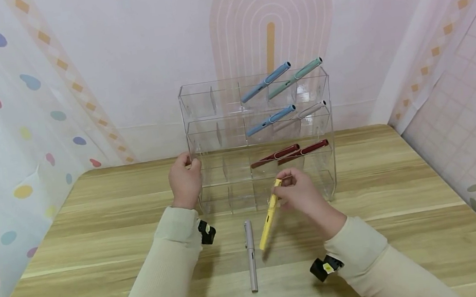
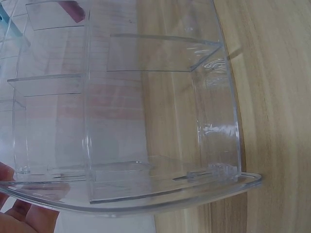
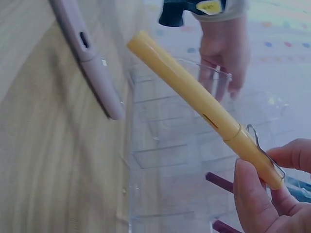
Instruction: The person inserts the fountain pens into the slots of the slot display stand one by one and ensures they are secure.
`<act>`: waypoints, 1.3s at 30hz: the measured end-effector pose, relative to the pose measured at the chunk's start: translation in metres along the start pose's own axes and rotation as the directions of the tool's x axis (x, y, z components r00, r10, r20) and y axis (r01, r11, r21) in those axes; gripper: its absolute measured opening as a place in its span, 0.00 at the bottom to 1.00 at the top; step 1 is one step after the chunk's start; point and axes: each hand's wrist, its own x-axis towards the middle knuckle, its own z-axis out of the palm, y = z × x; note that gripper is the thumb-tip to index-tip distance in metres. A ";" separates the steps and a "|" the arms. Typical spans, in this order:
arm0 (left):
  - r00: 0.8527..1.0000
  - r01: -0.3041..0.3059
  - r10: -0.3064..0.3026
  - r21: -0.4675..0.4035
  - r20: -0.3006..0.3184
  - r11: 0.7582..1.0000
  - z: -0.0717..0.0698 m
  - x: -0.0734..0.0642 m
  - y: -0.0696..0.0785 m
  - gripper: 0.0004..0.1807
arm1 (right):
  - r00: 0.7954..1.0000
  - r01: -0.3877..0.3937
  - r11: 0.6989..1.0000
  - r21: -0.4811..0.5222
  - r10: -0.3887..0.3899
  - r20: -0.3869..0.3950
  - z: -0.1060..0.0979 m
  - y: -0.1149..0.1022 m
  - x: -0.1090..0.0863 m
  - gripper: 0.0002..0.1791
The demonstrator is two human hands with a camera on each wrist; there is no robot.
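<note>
My left hand point(image 1: 185, 181) grips the left side edge of a clear acrylic pen rack point(image 2: 116, 211), which stands upright with stepped, divided tiers. Between the thumb and fingers of my right hand point(image 1: 297, 190) is a yellow pen point(image 1: 269, 216), pinched at its clipped cap end. The pen tilts, its other end pointing down toward the table in front of the lowest tier. A capped grey pen point(image 1: 251, 259) lies on the table, left of the yellow one. In the right wrist view, the yellow pen's metal clip faces my fingers.
Pens lean in the rack's right half: a blue pen point(image 1: 266, 81) and a green pen point(image 1: 295, 78) on top, another blue pen point(image 1: 271, 120) and a pale pen point(image 1: 300, 114) below, then two dark red pens point(image 1: 308, 149). Behind the wooden table point(image 1: 78, 255) hangs a patterned cloth point(image 1: 138, 47).
</note>
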 end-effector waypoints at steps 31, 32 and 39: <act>1.000 -0.003 0.003 -0.003 -0.002 1.000 0.000 0.000 0.000 0.12 | 0.930 0.205 0.927 0.314 -0.084 -0.357 -0.030 -0.016 0.000 0.14; 1.000 -0.004 0.004 -0.003 -0.003 1.000 0.000 0.000 0.000 0.12 | 0.928 0.206 0.926 0.315 -0.083 -0.363 -0.030 -0.015 0.000 0.14; 1.000 -0.017 0.017 0.015 -0.008 1.000 0.001 0.000 0.000 0.12 | 0.914 0.229 0.913 0.337 -0.083 -0.397 -0.025 -0.007 0.004 0.12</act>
